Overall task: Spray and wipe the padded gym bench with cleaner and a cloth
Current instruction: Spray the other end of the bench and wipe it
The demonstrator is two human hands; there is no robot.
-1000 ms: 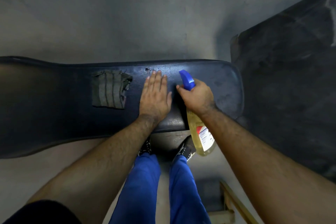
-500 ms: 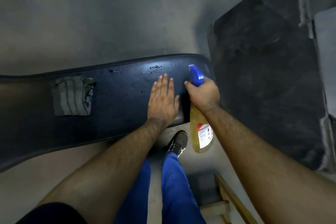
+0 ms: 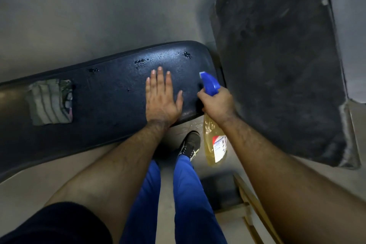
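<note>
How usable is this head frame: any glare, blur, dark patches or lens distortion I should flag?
Head view: dim overall; the bench bows from wide-angle distortion, its left end falling into shadow with a dull sheen by the cloth. Left hand, right hand and spray bottle read clearly, its label too soft to read. The near forearms are soft and stretched at the edges.

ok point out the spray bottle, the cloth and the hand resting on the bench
spray bottle (image 3: 214, 144): head view, on its yellow liquid-filled body
cloth (image 3: 51, 102): head view, middle of the folded fabric
left hand (image 3: 161, 100): head view, back of the hand
</note>
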